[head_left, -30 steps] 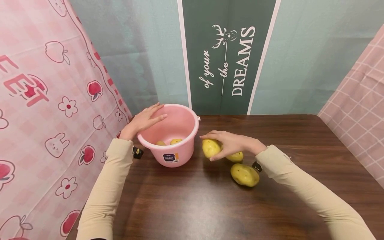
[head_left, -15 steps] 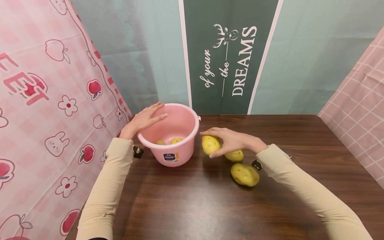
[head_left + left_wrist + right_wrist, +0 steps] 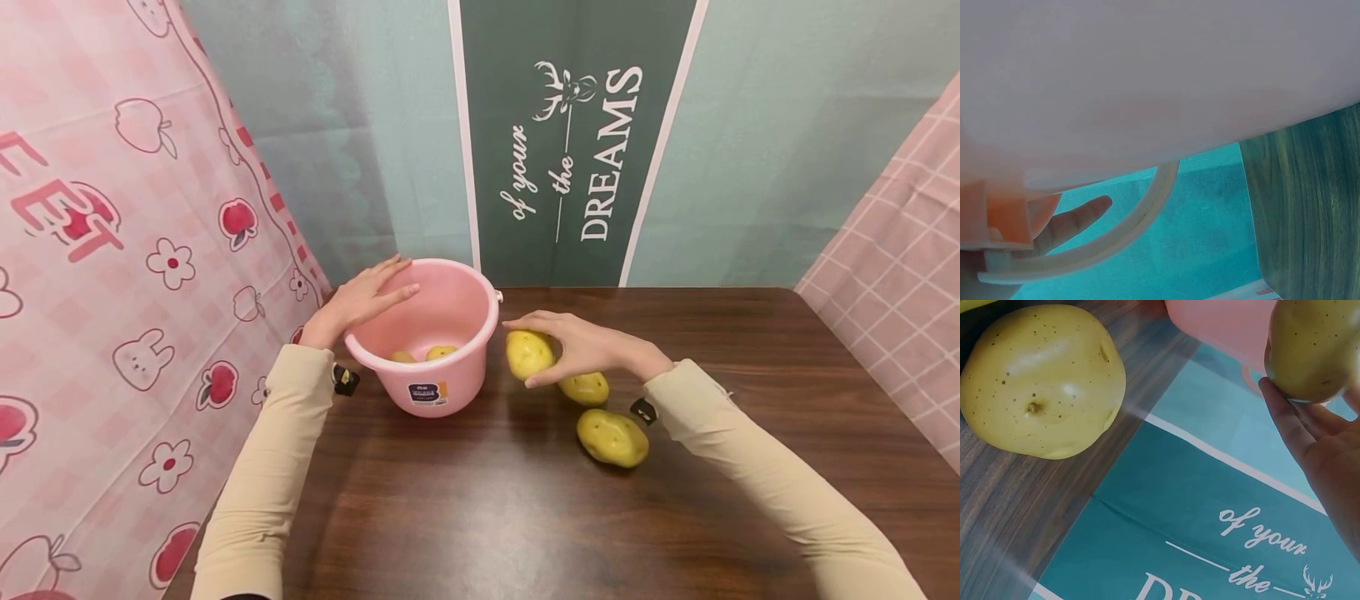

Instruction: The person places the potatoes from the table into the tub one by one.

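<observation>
The pink bucket stands upright, with two yellow potatoes partly visible inside. My left hand rests over its left rim, fingers extended; in the left wrist view a straight finger shows outside the wall beside the white handle. My right hand holds a yellow potato between thumb and fingers, right of the bucket and apart from it. Another potato lies under that hand, and one more is nearer the front. In the right wrist view, the held potato is above my fingertips.
The dark wooden table extends across the front and right. A pink patterned cloth hangs at the left, a green and teal one behind, and a pink checked one at the right.
My right hand has risen slightly in the head view, carrying the potato with it. My left hand and the bucket have stayed put.
</observation>
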